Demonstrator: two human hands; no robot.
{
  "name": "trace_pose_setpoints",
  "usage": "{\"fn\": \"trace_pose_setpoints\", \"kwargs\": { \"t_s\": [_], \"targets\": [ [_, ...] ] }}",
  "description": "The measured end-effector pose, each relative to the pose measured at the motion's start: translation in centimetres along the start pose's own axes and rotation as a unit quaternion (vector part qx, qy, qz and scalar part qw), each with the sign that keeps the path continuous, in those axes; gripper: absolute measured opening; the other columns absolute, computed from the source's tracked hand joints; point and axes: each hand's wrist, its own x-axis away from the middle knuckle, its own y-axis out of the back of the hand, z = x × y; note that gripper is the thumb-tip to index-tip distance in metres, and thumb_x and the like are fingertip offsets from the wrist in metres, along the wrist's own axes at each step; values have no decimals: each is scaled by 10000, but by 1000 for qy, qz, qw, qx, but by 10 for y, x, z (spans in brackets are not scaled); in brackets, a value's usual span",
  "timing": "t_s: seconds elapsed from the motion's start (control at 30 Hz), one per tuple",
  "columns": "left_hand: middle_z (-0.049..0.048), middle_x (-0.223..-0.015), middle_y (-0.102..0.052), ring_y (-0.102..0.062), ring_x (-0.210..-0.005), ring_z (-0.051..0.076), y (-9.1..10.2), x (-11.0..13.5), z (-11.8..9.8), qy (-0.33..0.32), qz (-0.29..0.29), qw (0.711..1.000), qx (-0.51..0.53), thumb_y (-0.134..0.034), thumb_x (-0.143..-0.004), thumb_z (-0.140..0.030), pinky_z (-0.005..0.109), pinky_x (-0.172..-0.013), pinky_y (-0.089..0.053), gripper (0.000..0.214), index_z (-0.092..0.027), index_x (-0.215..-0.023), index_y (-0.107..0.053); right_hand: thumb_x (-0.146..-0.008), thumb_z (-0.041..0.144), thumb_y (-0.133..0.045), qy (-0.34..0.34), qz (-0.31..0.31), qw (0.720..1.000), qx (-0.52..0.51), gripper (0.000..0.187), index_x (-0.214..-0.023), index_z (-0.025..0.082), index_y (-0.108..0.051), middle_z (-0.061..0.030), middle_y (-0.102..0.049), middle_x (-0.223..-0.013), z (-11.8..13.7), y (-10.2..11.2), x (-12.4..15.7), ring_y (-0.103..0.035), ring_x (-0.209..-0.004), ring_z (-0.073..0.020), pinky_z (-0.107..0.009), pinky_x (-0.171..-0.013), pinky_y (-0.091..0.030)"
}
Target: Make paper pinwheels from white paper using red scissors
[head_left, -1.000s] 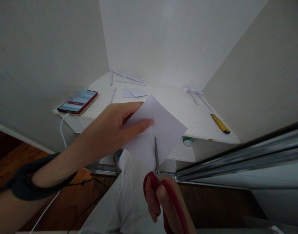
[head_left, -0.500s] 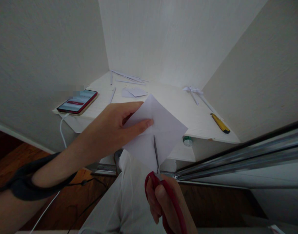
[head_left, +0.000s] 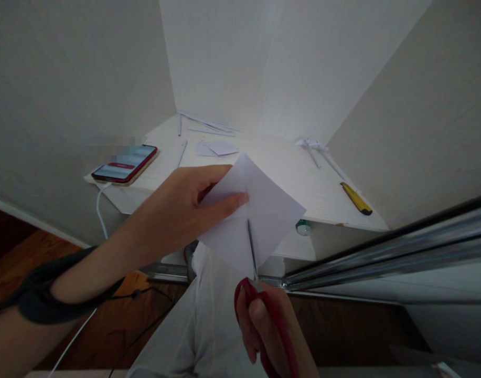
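My left hand point(head_left: 177, 210) pinches a folded white sheet of paper point(head_left: 264, 210) by its left side, thumb on top, holding it in the air above my lap. Below it, my right hand point(head_left: 264, 325) grips red-handled scissors point(head_left: 259, 283). Their blades point up into the lower edge of the paper and look nearly closed. A black strap wraps my left forearm.
A white corner shelf point(head_left: 287, 173) carries a red phone point(head_left: 124, 164) on a white cable, paper strips and scraps point(head_left: 214, 148), a tied paper piece point(head_left: 313, 147) and a yellow utility knife point(head_left: 355, 198). A small green-capped object point(head_left: 302, 227) sits under the shelf edge. A metal rail point(head_left: 382, 257) runs on the right.
The scissors and my right hand have slid slightly lower and to the right. The paper and my left hand have barely moved.
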Motion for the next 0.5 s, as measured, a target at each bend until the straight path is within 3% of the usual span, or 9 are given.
{"fn": "trace_pose_setpoints", "kwargs": {
  "t_s": [0.23,0.5],
  "targets": [
    [-66,-580,-536,-449,-512,72,-1,0,0,-16,-6,1000,-4,-557,-851,-338,147,-409,-284,257,-167,-660,-573,-774,743,-532,27,12,1000,5,570,-622,196,-480,54,-379,-526,-6,1,-3,-364,-462,-79,-216,-460,-284],
    [-75,-566,-497,-432,-490,65,0,-1,-1,10,15,1000,12,-555,-858,-328,150,-400,-276,255,-162,-665,-565,-733,763,-554,1,-6,1000,-2,578,-630,196,-502,56,-358,-525,0,1,3,-341,-479,-91,-228,-469,-256]
  ]
}}
